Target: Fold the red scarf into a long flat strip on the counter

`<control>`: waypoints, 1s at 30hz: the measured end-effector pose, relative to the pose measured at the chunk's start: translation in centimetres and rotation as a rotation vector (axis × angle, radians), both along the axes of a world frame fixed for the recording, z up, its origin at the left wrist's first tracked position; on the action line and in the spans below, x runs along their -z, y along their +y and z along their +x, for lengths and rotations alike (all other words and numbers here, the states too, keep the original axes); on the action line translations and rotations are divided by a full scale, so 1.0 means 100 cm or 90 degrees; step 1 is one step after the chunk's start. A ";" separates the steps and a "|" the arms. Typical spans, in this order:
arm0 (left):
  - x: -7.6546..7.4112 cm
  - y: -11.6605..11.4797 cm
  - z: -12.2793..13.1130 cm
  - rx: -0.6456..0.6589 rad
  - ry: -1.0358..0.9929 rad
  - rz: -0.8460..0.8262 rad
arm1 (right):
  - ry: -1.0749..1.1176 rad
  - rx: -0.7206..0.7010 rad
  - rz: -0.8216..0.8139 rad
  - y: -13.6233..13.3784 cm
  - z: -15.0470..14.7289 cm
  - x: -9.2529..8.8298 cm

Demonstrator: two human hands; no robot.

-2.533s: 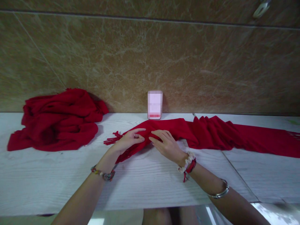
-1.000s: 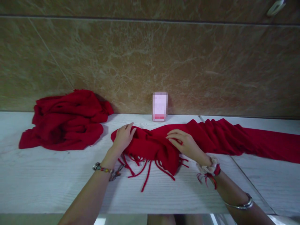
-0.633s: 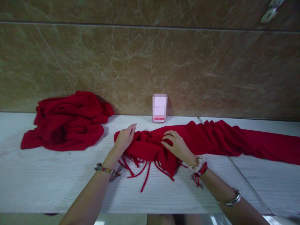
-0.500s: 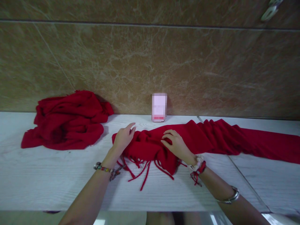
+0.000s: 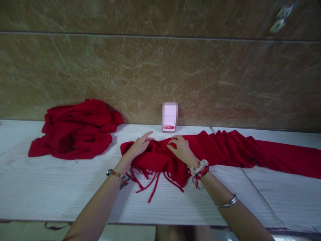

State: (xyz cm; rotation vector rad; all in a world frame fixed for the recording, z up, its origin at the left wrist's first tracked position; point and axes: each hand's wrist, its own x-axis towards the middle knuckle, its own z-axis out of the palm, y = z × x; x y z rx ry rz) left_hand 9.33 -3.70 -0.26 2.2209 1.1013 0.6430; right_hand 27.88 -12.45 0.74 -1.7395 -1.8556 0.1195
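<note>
A long red fringed scarf [image 5: 225, 152] lies across the white table [image 5: 62, 190], running from the middle to the right edge. Its near end is bunched, with tassels [image 5: 152, 182] trailing toward me. My left hand [image 5: 139, 146] rests on the far left part of that bunched end, fingers curled onto the cloth. My right hand [image 5: 181, 149] lies on the same bunch just to the right, fingers bent and pinching the fabric. The two hands are a short gap apart.
A crumpled heap of red cloth [image 5: 75, 134] sits at the back left of the table. A small pink and white box [image 5: 170, 117] stands against the brown marble wall [image 5: 160, 73]. A seam in the table runs at the right.
The scarf end was turned so its tassels now point toward me. Both hands have since slid to the far edge of the bunch and come closer together.
</note>
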 end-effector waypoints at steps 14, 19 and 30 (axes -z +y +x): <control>-0.002 0.011 0.021 -0.088 -0.093 0.018 | 0.060 -0.010 0.045 -0.010 -0.004 -0.009; -0.010 0.022 -0.005 -0.291 -0.322 -0.055 | 0.017 0.030 0.157 -0.019 0.011 -0.023; 0.000 0.047 -0.069 -0.488 -0.065 0.045 | -0.272 0.204 -0.170 -0.037 0.060 -0.039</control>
